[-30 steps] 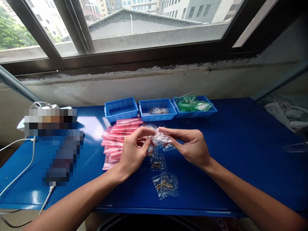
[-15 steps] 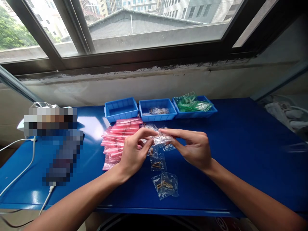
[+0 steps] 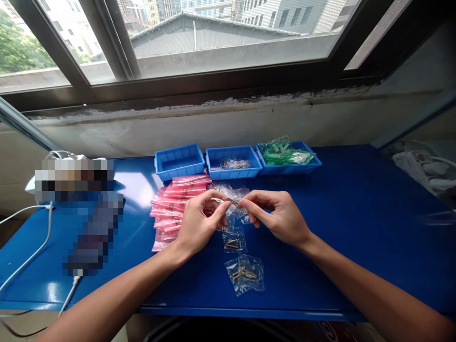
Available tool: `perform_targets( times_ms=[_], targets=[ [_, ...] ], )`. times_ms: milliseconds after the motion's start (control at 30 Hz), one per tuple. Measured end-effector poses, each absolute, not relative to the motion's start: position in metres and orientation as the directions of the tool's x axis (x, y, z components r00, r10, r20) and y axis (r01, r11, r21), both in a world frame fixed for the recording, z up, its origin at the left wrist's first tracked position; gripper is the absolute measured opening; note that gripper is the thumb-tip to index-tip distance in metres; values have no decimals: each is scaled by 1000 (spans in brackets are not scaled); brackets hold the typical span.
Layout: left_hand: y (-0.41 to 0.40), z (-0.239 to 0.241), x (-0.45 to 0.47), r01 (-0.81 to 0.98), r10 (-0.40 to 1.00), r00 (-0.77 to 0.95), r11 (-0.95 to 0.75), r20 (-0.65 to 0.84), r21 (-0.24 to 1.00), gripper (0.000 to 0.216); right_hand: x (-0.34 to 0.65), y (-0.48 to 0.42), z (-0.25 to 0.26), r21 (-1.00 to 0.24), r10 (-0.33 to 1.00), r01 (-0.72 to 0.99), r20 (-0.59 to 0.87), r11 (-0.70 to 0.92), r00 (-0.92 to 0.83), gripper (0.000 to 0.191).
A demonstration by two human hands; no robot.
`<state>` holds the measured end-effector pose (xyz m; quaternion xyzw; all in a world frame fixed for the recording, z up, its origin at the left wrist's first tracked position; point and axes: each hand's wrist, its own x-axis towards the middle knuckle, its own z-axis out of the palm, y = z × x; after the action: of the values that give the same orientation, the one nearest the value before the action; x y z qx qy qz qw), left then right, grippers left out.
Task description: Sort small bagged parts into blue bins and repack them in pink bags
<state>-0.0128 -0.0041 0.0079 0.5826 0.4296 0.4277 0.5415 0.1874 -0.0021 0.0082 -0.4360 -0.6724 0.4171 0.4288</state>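
Observation:
My left hand (image 3: 201,221) grips the mouth of a small clear plastic bag (image 3: 231,192), which hangs crumpled between my two hands. My right hand (image 3: 278,217) pinches a thin brass pin (image 3: 231,202) at the bag's opening, and my fingertips hide one end of it. On the blue table, below my hands, lie two clear bags of brass pins (image 3: 233,242) (image 3: 245,274). A stack of pink plastic bags (image 3: 167,213) lies just left of my left hand.
Three blue plastic bins stand at the back of the blue table (image 3: 320,228): one bare (image 3: 180,162), one holding a clear bag (image 3: 231,162), one holding green bags (image 3: 288,156). Blurred objects and a white cable (image 3: 30,251) lie at the left. A window runs behind.
My hands have moved closer together, my right hand shifting left. The bag now hangs higher between them, and a brass pin shows between my fingertips.

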Motion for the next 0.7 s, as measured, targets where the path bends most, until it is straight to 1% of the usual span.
perform_targets(
  times_ms=[100, 200, 333, 433, 500, 533, 600, 700],
  targets=[
    [-5, 7, -13, 41, 964, 262, -58, 45, 998, 21, 188, -2, 3, -938, 941, 203, 225, 279, -254, 20],
    [-5, 7, -14, 63, 964, 247, -114, 96, 991, 12, 190, -2, -2, -923, 931, 199, 283, 330, -232, 22],
    [-5, 7, -14, 69, 960, 223, -187, 168, 980, 17, 190, 0, -3, -841, 887, 285, 420, 460, -192, 25],
    [-6, 7, -14, 63, 964, 221, -167, 150, 984, 14, 190, 0, 1, -816, 866, 293, 452, 499, -216, 21],
    [-7, 7, -14, 81, 964, 248, -125, 101, 989, 19, 190, 0, 4, -843, 878, 266, 409, 467, -248, 13],
    [-7, 7, -14, 94, 961, 267, -103, 74, 990, 24, 190, 0, 5, -867, 890, 244, 371, 435, -266, 13],
    [-7, 6, -14, 121, 954, 297, -80, 41, 989, 31, 190, 1, 5, -921, 914, 182, 283, 343, -291, 21],
    [-7, 6, -13, 112, 957, 289, -73, 38, 991, 30, 191, 8, 2, -981, 954, 53, 170, 189, -248, 25]
  ],
)
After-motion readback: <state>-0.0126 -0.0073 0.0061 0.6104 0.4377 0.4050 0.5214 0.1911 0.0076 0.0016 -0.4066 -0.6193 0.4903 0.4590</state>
